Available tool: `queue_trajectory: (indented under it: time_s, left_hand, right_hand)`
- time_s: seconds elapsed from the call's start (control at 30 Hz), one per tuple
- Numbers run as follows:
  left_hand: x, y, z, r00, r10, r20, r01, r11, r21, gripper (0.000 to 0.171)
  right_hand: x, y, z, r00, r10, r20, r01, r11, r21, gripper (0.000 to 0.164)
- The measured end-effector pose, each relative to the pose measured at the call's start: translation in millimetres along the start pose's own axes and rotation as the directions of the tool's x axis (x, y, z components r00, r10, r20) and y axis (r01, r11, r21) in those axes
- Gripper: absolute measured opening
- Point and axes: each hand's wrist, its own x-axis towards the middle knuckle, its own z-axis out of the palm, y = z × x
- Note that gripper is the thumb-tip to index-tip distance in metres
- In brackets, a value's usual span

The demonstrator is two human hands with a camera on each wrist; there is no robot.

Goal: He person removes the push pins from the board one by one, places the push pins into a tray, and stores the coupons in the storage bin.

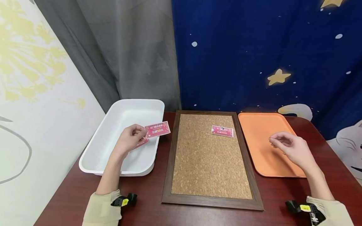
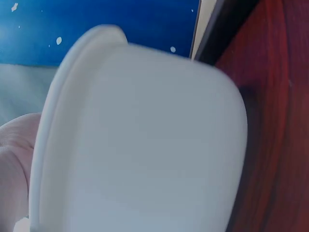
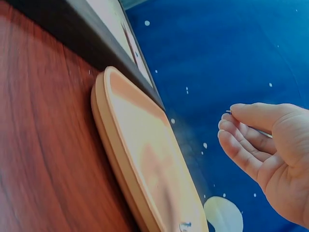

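Note:
Over the right rim of the white tub (image 1: 96,150), my left hand (image 1: 131,138) pinches a pink coupon (image 1: 159,129) by its left end. Another pink coupon (image 1: 140,143) shows just below that one, partly covered by the hand. My right hand (image 1: 292,149) is above the orange tray (image 1: 258,150), thumb and fingertips together on a tiny pin (image 3: 228,111), of which only a thin tip sticks out. Between the hands lies a framed cork board (image 1: 209,166). One pink coupon (image 1: 222,132) is on its upper right, with a dark pin at its top edge.
All of this stands on a dark red wooden table (image 1: 147,201). A small shiny piece (image 3: 186,225) lies in the tray. Curtains (image 1: 226,56) hang right behind the table, and a painted white wall (image 1: 36,110) rises on the left.

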Motion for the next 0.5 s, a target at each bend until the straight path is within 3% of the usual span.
queue_trajectory:
  time_s: [0.5]
  left_hand:
    - [-6.7,-32.7,-27.1,0.998,-0.041,-0.043,0.043,0.998,0.053,0.029]
  right_hand:
    - [-12,25,-20,0.998,0.057,-0.022,-0.057,0.998,-0.007,0.018]
